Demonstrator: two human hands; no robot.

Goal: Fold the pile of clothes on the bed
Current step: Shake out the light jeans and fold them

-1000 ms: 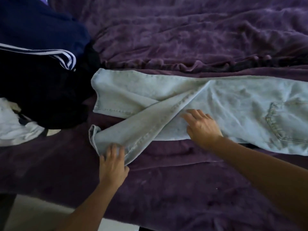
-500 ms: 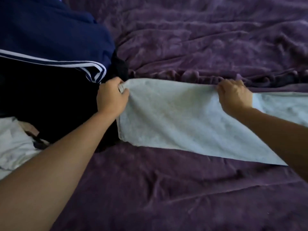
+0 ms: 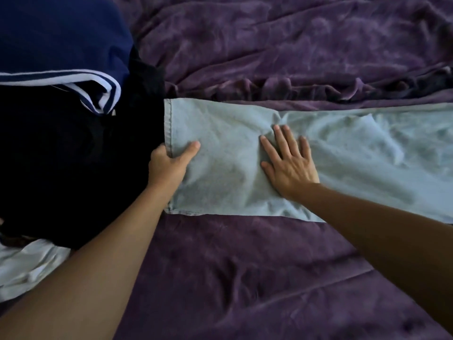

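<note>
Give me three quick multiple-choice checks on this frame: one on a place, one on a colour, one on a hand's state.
1. Where is the pile of clothes relative to the jeans?
A. Against their hem end, on the person's left
B. On top of them
C. Beyond their right end

2. What colour is the bedcover?
A. White
B. Purple
C. Green

3. What is the right hand doing?
A. Pinching the hem
B. Hovering off the bed
C. Pressing flat on the jeans

Answers:
1 A: the dark pile butts against the stitched hem.
2 B: purple fabric surrounds the jeans.
3 C: its fingers lie straight on the denim, while the left hand grips the hem.
</note>
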